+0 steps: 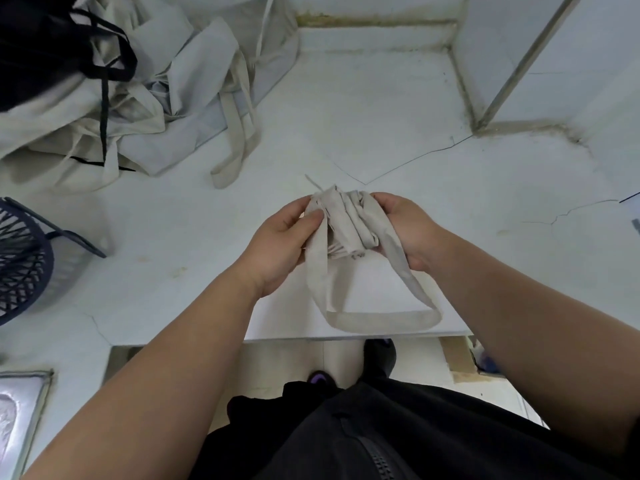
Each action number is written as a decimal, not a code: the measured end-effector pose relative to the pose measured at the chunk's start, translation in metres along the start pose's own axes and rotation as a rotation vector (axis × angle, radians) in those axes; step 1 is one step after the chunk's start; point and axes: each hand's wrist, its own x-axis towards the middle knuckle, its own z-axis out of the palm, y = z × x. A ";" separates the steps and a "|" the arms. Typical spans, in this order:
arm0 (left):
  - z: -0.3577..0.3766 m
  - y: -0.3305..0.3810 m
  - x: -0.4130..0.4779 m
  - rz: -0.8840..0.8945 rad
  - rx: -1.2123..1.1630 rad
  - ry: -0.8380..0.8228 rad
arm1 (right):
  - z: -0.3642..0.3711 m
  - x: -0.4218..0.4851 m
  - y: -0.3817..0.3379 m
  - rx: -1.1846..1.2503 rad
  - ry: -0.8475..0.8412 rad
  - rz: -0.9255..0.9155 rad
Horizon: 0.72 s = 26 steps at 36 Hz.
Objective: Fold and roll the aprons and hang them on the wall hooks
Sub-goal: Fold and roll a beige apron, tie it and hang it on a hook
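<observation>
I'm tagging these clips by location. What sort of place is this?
Likely a kitchen or utility back room: a cracked white worktop, a steel sink at its near left, and a pile of aprons.

A white worktop (pixel 381 109), cracked at centre and right, fills the upper frame. A heap of beige aprons (pixel 166 81) lies on it at upper left, beside a black one (pixel 34 46). A dark basket (pixel 20 261) stands at the left edge.

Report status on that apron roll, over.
The left hand and right hand grip the rolled apron over the counter. Its strap hangs in a loop. Path clear; pile of loose aprons back left.
</observation>
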 end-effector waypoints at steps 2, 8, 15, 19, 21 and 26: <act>0.003 0.005 0.001 0.030 0.037 0.002 | -0.003 -0.004 -0.003 0.192 -0.024 0.056; 0.020 0.019 0.006 0.030 -0.115 0.079 | -0.017 -0.023 -0.014 0.411 -0.073 0.145; 0.042 0.033 0.018 0.035 -0.310 0.116 | -0.050 -0.054 -0.035 -0.151 0.076 0.054; 0.067 0.042 0.024 -0.016 -0.339 0.089 | -0.072 -0.064 -0.051 -0.122 0.229 -0.016; 0.084 0.048 0.026 -0.054 -0.317 0.074 | -0.083 -0.069 -0.061 -0.005 0.255 -0.063; 0.131 0.061 0.027 -0.122 -0.124 -0.022 | -0.112 -0.089 -0.092 0.243 0.146 -0.205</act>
